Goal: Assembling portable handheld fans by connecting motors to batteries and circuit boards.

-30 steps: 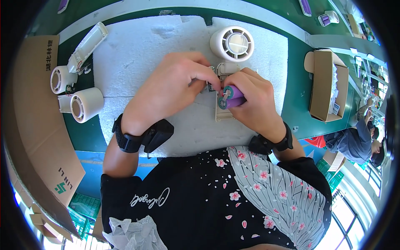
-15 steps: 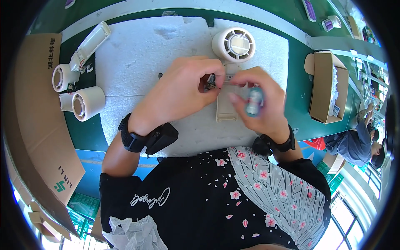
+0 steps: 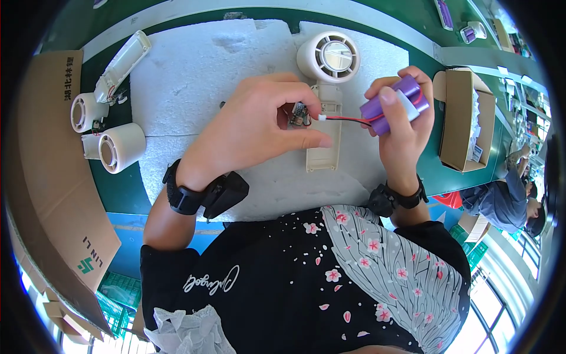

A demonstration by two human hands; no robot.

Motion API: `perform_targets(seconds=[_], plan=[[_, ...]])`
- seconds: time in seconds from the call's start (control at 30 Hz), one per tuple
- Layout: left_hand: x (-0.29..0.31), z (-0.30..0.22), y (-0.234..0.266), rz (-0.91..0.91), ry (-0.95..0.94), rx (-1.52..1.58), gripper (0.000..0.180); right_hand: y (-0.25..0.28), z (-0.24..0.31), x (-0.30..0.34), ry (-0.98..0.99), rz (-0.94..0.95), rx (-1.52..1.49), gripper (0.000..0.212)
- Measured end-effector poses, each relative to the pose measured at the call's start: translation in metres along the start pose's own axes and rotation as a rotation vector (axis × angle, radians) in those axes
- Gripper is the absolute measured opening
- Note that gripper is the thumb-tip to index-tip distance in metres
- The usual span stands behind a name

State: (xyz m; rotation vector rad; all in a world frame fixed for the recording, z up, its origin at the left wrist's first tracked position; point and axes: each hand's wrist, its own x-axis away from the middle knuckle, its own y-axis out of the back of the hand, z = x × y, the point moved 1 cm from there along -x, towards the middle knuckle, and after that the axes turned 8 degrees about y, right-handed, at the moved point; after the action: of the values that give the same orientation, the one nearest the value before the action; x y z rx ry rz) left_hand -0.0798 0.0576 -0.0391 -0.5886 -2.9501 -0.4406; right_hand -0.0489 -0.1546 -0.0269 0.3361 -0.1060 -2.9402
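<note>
My right hand [image 3: 407, 127] is closed around a purple battery pack [image 3: 383, 115] with a pale label band. From the pack, red and black wires [image 3: 348, 120] run left to a small white plug [image 3: 322, 117] at my left fingertips. My left hand [image 3: 253, 118] curls around a small circuit board [image 3: 299, 114], partly hidden by the fingers, its thumb held apart below. Under the wires lies an open cream housing [image 3: 322, 154] on the white foam sheet. Touching its far end is a round cream fan head [image 3: 328, 57] with a spoked grille.
Cream fan parts [image 3: 122, 147] and an open handle shell [image 3: 122, 66] lie at the left. A large cardboard box [image 3: 53, 159] stands beyond them. An open carton [image 3: 466, 121] sits right of the foam sheet [image 3: 194, 76]. Another person [image 3: 501, 200] is at far right.
My right hand has moved right and turned the pack, so its purple cells and wires show. My left thumb has opened away from the fingers.
</note>
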Motion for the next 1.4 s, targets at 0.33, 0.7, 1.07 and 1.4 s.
perform_targets(seconds=[0.33, 0.7, 1.07, 1.4], plan=[[-0.002, 0.011, -0.002, -0.078, 0.020, 0.067, 0.013, 0.002, 0.011, -0.007, -0.223, 0.138, -0.043, 0.051], [-0.002, 0.012, 0.000, -0.021, 0.145, 0.226, 0.016, 0.024, 0.013, -0.013, -0.141, 0.533, 0.550, 0.029], [-0.002, 0.012, 0.001, 0.013, 0.150, 0.293, 0.015, -0.004, -0.006, 0.000, 0.343, 0.584, 0.554, 0.020], [-0.003, 0.014, 0.001, 0.090, 0.160, 0.308, 0.015, -0.007, -0.007, 0.002, 0.254, 0.534, 0.401, 0.011]])
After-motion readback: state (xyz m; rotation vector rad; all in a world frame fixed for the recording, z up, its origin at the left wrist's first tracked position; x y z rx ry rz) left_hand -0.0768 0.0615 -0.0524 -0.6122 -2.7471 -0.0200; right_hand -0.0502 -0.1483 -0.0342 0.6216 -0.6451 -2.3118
